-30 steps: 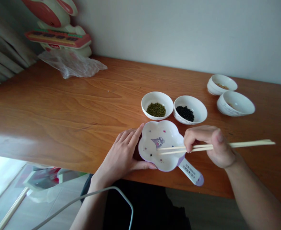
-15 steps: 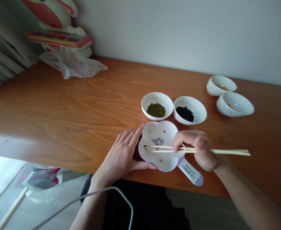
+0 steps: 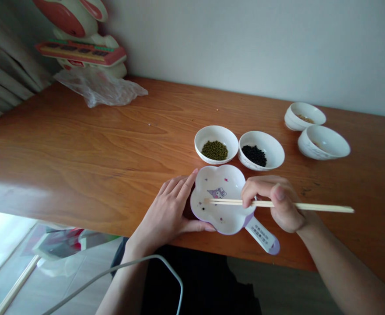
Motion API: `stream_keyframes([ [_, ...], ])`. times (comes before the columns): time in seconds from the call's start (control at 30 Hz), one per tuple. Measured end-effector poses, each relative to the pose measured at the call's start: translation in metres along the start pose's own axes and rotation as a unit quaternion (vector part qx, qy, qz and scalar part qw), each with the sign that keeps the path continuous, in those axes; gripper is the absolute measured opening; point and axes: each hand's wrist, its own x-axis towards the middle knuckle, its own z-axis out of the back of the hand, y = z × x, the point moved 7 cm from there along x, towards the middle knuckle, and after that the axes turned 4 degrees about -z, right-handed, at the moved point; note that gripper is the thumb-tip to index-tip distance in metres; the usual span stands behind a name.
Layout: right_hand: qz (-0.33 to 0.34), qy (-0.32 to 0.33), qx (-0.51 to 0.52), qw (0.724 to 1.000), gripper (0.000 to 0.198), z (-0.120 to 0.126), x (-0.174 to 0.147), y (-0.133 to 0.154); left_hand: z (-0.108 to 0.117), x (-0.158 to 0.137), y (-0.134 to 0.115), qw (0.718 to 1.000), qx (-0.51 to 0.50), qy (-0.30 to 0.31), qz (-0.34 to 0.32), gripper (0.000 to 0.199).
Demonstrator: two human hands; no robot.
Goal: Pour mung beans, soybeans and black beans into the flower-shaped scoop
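White plastic-looking dish in front of me right now: a flower-shaped dish point(image 3: 230, 217) with a lilac rim, sitting at the near edge of the wooden table point(image 3: 107, 144). Its stubby handle point(image 3: 263, 235), which has 2 lines of dark print on it, is pointing down and to my right.

My left hand point(image 3: 171, 203) is bracing the dish's left side. The thumb is spreading wide from the other fingers and lying along the near rim, while the fingertips are touching the rim farther up.

My right hand point(image 3: 285, 213) is pinching 2 pale chopsticks point(image 3: 323, 208) between thumb and fingers, over the dish's right side. The sticks are running almost parallel, with their tips nearly together above the dish's floor, just under a printed purple cartoon figure point(image 3: 217, 193). 1 small black bean point(image 3: 203, 208) is lying in the dish just beside those tips, not between them.

Right behind the dish, 2 white bowls are standing side by side: the left bowl point(image 3: 208, 135) is holding green beans point(image 3: 215, 150), the right bowl point(image 3: 271, 154) is holding black beans point(image 3: 254, 155). Another 2 bowls point(image 3: 330, 141) are standing farther off to my right. A crumpled clear bag point(image 3: 103, 91) is lying far left, by a rabbit toy point(image 3: 81, 53).
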Motion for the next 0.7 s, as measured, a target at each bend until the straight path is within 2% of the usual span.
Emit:
stream_keyframes([
  [0.17, -0.005, 0.006, -0.001, 1.0, 0.071, 0.012, -0.003, -0.001, -0.001, 0.0, 0.001, 1.0, 0.002, 0.002, 0.006, 0.125],
  [0.33, 0.01, 0.049, -0.005, 0.999, 0.069, 0.004, -0.002, 0.004, -0.001, 0.0, 0.001, 1.0, -0.003, -0.002, -0.001, 0.125],
  [0.53, 0.023, 0.054, 0.005, 0.998, 0.067, -0.002, -0.001, 0.007, -0.001, 0.0, 0.001, 1.0, -0.006, -0.001, 0.0, 0.125],
  [0.7, -0.007, 0.008, -0.013, 1.0, 0.073, 0.011, -0.002, 0.0, -0.001, 0.0, 0.001, 1.0, 0.001, 0.003, 0.003, 0.126],
])
